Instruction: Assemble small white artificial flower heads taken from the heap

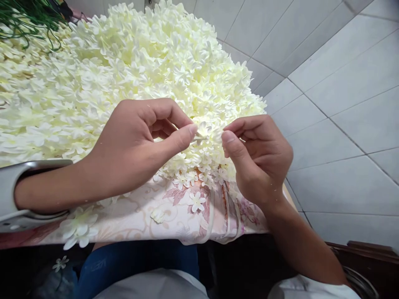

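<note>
A large heap of cream-white artificial flower petals (131, 70) covers a table with a pink floral cloth (149, 214). My left hand (137, 143) hovers over the heap's near edge, thumb and forefinger pinched on a small cream flower (204, 129). My right hand (257, 160) faces it a few centimetres away, fingers curled and thumb pressed to forefinger on the same flower's other side. Both hands meet at the flower above the pile's front right corner.
Green wire stems (25, 18) lie at the far left. Loose flowers (196, 202) are scattered on the cloth near the table's front edge. White floor tiles (336, 95) spread to the right. A dark wooden piece (364, 253) sits at the lower right.
</note>
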Demonstrator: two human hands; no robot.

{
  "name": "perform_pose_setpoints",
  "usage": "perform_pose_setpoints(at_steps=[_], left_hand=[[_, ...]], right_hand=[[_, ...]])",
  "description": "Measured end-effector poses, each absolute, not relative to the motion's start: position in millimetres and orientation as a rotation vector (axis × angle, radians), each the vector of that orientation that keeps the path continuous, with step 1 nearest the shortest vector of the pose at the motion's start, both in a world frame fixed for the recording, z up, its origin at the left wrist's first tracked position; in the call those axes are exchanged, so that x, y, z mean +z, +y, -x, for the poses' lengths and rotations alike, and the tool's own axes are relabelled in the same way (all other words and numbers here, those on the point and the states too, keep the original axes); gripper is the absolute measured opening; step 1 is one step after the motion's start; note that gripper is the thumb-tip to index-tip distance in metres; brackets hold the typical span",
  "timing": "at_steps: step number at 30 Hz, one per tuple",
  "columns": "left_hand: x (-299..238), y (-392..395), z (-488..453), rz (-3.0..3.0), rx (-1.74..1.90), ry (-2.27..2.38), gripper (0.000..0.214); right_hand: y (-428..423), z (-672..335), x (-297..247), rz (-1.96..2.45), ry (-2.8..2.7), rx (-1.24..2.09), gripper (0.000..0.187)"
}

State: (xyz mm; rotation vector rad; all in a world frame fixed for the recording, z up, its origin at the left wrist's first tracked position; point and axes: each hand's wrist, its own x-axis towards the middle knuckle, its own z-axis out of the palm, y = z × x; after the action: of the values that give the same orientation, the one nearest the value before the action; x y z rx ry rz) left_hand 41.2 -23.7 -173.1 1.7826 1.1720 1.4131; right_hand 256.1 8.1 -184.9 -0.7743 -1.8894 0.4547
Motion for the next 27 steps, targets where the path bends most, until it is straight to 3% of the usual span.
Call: perform_pose_setpoints(at_steps=[9, 16, 27], left_hand=[[-176, -26, -41, -1.799, 1.354, 1.21, 0.017], [-173, -26, -41, -1.738, 1.301, 1.06, 0.01], [-174, -23, -41, -1.624, 1.259, 0.936, 0.007]], right_hand=[[6, -255, -188, 0.608, -1.92, 0.184, 0.013], [2, -253, -193, 0.554, -1.999, 0.423, 0.022], [-7, -253, -194, 0.575, -1.895, 0.536, 0.037]])
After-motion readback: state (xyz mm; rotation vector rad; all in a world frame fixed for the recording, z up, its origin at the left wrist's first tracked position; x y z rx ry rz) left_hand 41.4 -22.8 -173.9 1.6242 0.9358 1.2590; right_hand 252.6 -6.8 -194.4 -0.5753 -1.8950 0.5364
